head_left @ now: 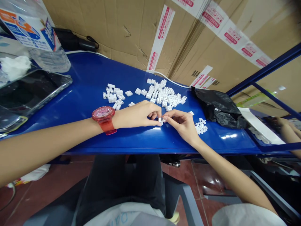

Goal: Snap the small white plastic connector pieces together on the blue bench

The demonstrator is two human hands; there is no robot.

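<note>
My left hand point(147, 114), with a red watch point(103, 115) on its wrist, pinches a small white plastic piece point(161, 121) between thumb and fingers, just above the blue table. Against the right side of that piece, my right hand point(182, 124) has its thumb and index finger pressed together; whatever lies between them is too small to make out. Behind both hands spreads a large pile of white plastic blocks point(168, 95). A smaller group of similar blocks point(115, 95) lies to the left. Tiny white parts point(201, 126) form a little heap beside my right hand.
On the blue table point(87, 75), a phone point(30, 94) and a large water bottle point(44, 37) occupy the left. A crumpled black plastic bag point(217, 108) lies at the right, near a blue metal frame point(265, 70). Cardboard point(122, 28) walls off the back. Another person's arm point(290, 131) shows far right.
</note>
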